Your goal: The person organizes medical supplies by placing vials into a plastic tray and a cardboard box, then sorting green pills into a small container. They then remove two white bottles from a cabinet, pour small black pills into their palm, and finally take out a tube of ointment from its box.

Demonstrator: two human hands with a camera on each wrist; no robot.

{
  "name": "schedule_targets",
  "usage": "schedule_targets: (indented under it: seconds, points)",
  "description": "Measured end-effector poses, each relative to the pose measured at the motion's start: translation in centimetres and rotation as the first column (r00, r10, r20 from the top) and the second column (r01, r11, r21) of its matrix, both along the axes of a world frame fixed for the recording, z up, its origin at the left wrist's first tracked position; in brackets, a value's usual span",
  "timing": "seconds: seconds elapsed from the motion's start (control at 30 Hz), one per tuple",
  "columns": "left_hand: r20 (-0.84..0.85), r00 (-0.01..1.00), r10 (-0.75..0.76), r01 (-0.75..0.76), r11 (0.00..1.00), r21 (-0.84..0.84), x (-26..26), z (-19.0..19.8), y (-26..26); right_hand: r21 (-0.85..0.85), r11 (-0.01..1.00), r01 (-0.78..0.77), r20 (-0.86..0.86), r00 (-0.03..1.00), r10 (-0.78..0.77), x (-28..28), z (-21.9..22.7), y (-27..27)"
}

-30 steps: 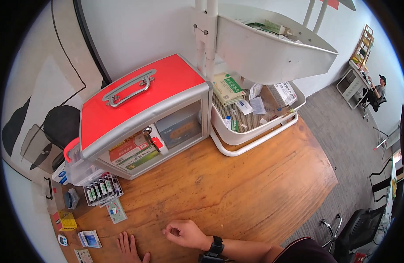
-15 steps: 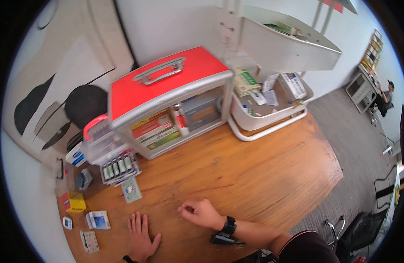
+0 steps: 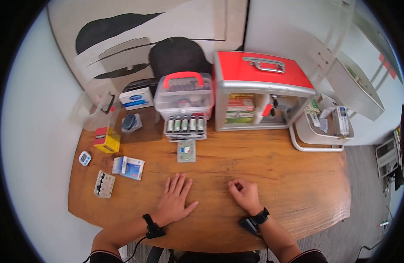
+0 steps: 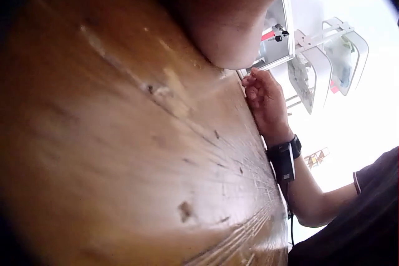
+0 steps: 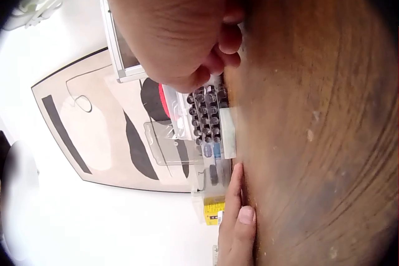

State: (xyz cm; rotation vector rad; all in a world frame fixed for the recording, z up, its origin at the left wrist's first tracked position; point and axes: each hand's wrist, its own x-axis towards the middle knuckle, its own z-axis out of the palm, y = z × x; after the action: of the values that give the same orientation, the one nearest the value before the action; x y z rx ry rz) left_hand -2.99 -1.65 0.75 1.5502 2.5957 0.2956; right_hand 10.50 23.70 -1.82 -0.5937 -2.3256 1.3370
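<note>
White and blue, a small timer (image 3: pixel 84 158) lay farthest left on the bench (image 3: pixel 219 162), well apart from the left hand (image 3: pixel 173 205). A pale blister pack (image 3: pixel 104 184) came next, nearer that hand, with a yellow and red box (image 3: pixel 107 140) beyond it. Two blue and white packets (image 3: pixel 134 168) lay between this box and the left hand's fingers. Farther off stood a white and blue carton (image 3: pixel 136 98).

The left hand rested palm down on the bench, open, its fingers straight and the thumb spread to the side. A black strap (image 3: pixel 154 227) circled its wrist. Ahead of its fingertips, apart from them, lay a pale green card (image 3: pixel 186 151), the nearest small item. Just beyond the card were small labelled bottles (image 3: pixel 185 124) in a row, in front of a clear case (image 3: pixel 183 96) with a red handle.

To the right, the right hand (image 3: pixel 247 196) rested on the bench, closed, its fingers curled in and nothing visible in them. Beyond it stood a red-topped cabinet (image 3: pixel 263 74); farther right was a white rack (image 3: pixel 324 136) holding cartons and papers.
</note>
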Motion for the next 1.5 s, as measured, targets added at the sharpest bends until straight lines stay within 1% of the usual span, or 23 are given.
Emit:
schedule_targets:
  seconds: [0.07, 0.1, 0.17, 0.2, 0.47, 0.53, 0.7, 0.73, 0.8, 0.83, 0.9, 0.97, 1.0, 1.03, 1.1, 1.13, 1.2, 1.23, 1.3, 1.33, 1.4, 1.43, 1.5]
  points:
    - [0.000, 1.000, 0.013, -0.013, 1.000, 0.003, -0.2, -0.3, -0.1, -0.027, 0.998, 0.058, 0.005, 0.998, -0.058, -0.2, -0.4, -0.3]
    - [0.005, 1.000, 0.001, -0.001, 1.000, 0.006, -0.2, -0.4, -0.3, -0.029, 0.999, 0.031, 0.000, 1.000, -0.031, -0.3, -0.6, -0.4]
    - [0.012, 1.000, 0.014, -0.015, 1.000, 0.022, -0.2, -0.4, -0.5, 0.015, 0.995, 0.102, 0.026, 0.994, -0.103, -0.3, -0.9, -0.5]
    - [0.023, 1.000, -0.001, 0.000, 0.999, 0.039, -0.2, -0.5, -0.6, 0.014, 0.997, 0.080, 0.023, 0.996, -0.081, -0.4, -0.9, -0.6]
    - [0.018, 1.000, 0.001, -0.003, 0.993, 0.115, -0.3, -0.7, -1.3, 0.075, 0.968, 0.238, 0.004, 0.971, -0.239, -1.2, -2.1, -1.1]
    - [0.021, 1.000, -0.003, 0.000, 0.992, 0.130, -0.3, -0.7, -1.4, 0.069, 0.969, 0.235, 0.007, 0.972, -0.236, -1.2, -2.3, -1.3]
    - [0.147, 0.989, 0.030, -0.076, 0.944, 0.322, -0.6, -1.8, -1.9, 0.068, 0.957, 0.281, -0.015, 0.960, -0.280, -1.7, -1.7, -1.7]
    - [0.147, 0.988, 0.035, -0.081, 0.944, 0.320, -0.6, -2.0, -2.2, 0.066, 0.959, 0.276, -0.015, 0.961, -0.275, -1.5, -1.9, -1.7]
    - [0.398, 0.916, 0.042, -0.248, 0.841, 0.481, -0.8, -1.9, -2.9, 0.072, 0.958, 0.279, -0.033, 0.960, -0.277, -1.6, -2.3, -1.5]
    - [0.396, 0.917, 0.046, -0.249, 0.843, 0.478, -1.0, -1.8, -3.5, 0.067, 0.959, 0.277, -0.034, 0.961, -0.275, -1.6, -2.5, -1.3]
    - [0.440, 0.885, 0.153, -0.391, 0.757, 0.524, -1.4, 0.2, -5.7, 0.130, 0.948, 0.289, -0.040, 0.957, -0.286, -1.6, -2.2, -1.4]
    - [0.233, 0.926, 0.298, -0.378, 0.748, 0.545, -2.9, 2.8, -8.6, 0.087, 0.956, 0.280, -0.034, 0.960, -0.278, -1.2, -2.6, -1.1]
    - [0.122, 0.907, 0.403, -0.399, 0.731, 0.554, -3.8, 3.4, -10.3, 0.046, 0.959, 0.280, -0.049, 0.959, -0.278, -1.5, -2.8, -1.2]
    - [0.006, 0.868, 0.497, -0.413, 0.714, 0.566, -4.7, 4.0, -12.1, 0.052, 0.960, 0.276, -0.002, 0.961, -0.276, -1.5, -2.0, -1.5]
    - [-0.076, 0.737, 0.671, -0.490, 0.608, 0.624, -6.5, 4.8, -15.5, 0.069, 0.963, 0.261, -0.013, 0.965, -0.261, -1.5, -2.0, -1.5]
    - [-0.078, 0.734, 0.674, -0.495, 0.611, 0.618, -7.4, 4.6, -17.4, 0.096, 0.962, 0.255, -0.029, 0.967, -0.253, -1.4, -2.3, -1.3]
    - [-0.149, 0.544, 0.826, -0.626, 0.518, 0.583, -8.9, 3.5, -21.0, 0.084, 0.963, 0.257, -0.027, 0.966, -0.256, -1.3, -2.8, -1.0]
    - [-0.156, 0.541, 0.826, -0.631, 0.522, 0.573, -9.1, 2.9, -22.4, 0.078, 0.962, 0.260, -0.020, 0.966, -0.259, -1.4, -2.5, -1.1]
    - [0.184, 0.435, 0.882, -0.856, 0.340, 0.390, -9.1, 2.7, -23.8, 0.064, 0.962, 0.265, -0.007, 0.964, -0.265, -1.4, -2.4, -1.4]
    - [0.181, 0.434, 0.882, -0.857, 0.343, 0.385, -8.9, 2.4, -24.1, 0.088, 0.961, 0.261, -0.019, 0.965, -0.260, -1.4, -2.4, -1.3]
    - [0.449, 0.319, 0.834, -0.941, 0.222, 0.256, -8.4, 3.2, -23.1, 0.113, 0.957, 0.266, -0.031, 0.964, -0.264, -1.4, -2.2, -1.1]
    - [0.449, 0.325, 0.832, -0.940, 0.233, 0.249, -8.0, 3.2, -22.6, 0.117, 0.958, 0.263, -0.030, 0.965, -0.262, -1.4, -2.1, -1.2]
    - [0.336, 0.450, 0.827, -0.846, 0.275, 0.456, -6.3, 2.7, -21.6, 0.124, 0.952, 0.281, -0.014, 0.959, -0.281, -1.0, -2.1, -1.3]
